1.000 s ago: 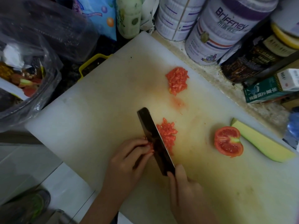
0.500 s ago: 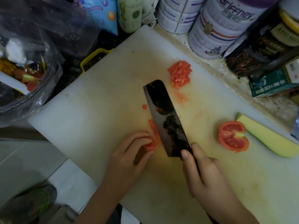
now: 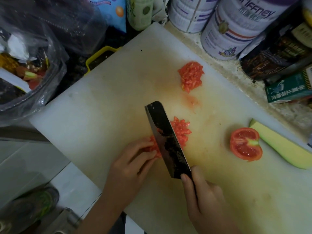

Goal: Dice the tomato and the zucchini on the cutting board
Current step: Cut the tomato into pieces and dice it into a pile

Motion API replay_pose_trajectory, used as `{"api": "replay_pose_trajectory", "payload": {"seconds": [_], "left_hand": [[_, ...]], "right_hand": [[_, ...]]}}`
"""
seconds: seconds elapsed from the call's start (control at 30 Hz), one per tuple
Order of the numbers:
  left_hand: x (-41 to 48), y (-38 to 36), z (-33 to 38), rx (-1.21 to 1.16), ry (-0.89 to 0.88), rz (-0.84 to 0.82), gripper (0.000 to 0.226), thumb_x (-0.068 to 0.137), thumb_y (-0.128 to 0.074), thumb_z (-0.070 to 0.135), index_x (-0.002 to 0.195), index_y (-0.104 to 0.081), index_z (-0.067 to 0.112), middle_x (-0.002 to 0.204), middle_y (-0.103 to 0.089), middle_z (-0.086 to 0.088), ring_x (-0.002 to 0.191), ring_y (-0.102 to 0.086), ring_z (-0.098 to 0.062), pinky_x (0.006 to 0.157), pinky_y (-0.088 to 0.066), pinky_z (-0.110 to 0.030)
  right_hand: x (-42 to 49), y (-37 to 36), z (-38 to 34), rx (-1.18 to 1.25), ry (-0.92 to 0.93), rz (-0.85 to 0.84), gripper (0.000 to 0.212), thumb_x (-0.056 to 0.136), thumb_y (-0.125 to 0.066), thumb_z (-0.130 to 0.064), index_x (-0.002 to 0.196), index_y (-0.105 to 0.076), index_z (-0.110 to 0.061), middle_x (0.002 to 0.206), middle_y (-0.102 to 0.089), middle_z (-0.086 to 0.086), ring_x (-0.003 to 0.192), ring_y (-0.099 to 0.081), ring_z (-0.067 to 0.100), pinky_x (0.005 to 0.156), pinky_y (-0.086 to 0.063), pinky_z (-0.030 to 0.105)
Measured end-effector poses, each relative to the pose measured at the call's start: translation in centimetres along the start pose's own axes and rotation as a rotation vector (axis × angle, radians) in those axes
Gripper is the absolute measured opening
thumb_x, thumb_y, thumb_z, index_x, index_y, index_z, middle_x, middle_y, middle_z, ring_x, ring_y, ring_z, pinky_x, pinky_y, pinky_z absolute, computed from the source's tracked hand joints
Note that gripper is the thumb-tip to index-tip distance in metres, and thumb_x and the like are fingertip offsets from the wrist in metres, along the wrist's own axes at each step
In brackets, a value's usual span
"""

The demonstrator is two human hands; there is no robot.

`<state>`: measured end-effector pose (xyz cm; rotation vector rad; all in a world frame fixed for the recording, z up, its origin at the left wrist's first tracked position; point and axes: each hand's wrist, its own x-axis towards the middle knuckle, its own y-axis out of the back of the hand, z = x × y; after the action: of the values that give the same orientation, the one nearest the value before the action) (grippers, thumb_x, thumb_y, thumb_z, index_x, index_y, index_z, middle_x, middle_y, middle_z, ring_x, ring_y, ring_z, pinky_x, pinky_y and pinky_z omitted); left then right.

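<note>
Tomato strips point(image 3: 152, 146) held by my left hand point(image 3: 133, 161) lie just left of the near-to-far knife point(image 3: 166, 141) gripped in my right hand point(image 3: 202, 198).

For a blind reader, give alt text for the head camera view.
A right hand holds a dark cleaver over diced tomato on a white cutting board; the left hand steadies tomato pieces. A tomato half and zucchini piece lie nearby.

plastic bag point(image 3: 55, 68) (scraps inside) far left | white tin point(image 3: 236, 31) at back | green carton point(image 3: 287, 92) right
</note>
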<state>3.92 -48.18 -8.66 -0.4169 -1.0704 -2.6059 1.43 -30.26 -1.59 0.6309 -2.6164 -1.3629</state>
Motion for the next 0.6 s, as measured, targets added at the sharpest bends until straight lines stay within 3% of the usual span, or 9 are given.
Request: {"api": "replay_pose_trajectory", "payload": {"seconds": [0.1,0.27,0.43,0.6], "left_hand": [[0.0,-0.1,0.1,0.016,-0.007,0.006,0.018,0.088,-0.067,0.017,0.091,-0.075,0.001,0.109,-0.069,-0.012,0.107,-0.065,-0.02,0.097,-0.051,-0.029],[-0.1,-0.3,0.0,0.041,-0.025,0.021,0.012,0.082,-0.073,0.008,0.088,-0.075,-0.002,0.104,-0.071,-0.014,0.107,-0.064,-0.02,0.097,-0.051,-0.028],[0.0,-0.3,0.0,0.02,-0.016,0.023,0.014,0.085,-0.07,0.011,0.09,-0.075,-0.001,0.105,-0.071,-0.012,0.108,-0.064,-0.018,0.096,-0.051,-0.029],[0.0,-0.3,-0.1,0.013,-0.016,0.019,0.015,0.085,-0.07,0.012,0.092,-0.075,0.0,0.107,-0.071,-0.011,0.11,-0.063,-0.017,0.098,-0.05,-0.027]], "right_hand": [[0.3,-0.4,-0.6,-0.051,0.021,0.023,0.035,0.102,-0.023,-0.045,0.092,-0.044,-0.018,0.05,-0.022,-0.015,0.034,-0.039,0.016,0.039,-0.012,0.021],[0.2,-1.1,-1.2,-0.163,0.033,-0.007,0.043,0.103,-0.017,-0.041,0.094,-0.048,-0.011,0.039,-0.041,-0.001,0.025,-0.036,0.019,0.042,-0.008,0.021],[2.0,-2.1,-1.5,-0.217,-0.015,-0.036,0.039,0.102,-0.015,-0.041,0.095,-0.043,-0.015,0.036,-0.042,0.001,0.024,-0.039,0.022,0.034,-0.013,0.022],[3.9,-2.1,-1.5,-0.16,0.019,-0.03,0.025,0.095,-0.034,-0.034,0.097,-0.047,-0.013,0.042,-0.047,0.0,0.031,-0.045,0.022,0.035,-0.016,0.026]]}}
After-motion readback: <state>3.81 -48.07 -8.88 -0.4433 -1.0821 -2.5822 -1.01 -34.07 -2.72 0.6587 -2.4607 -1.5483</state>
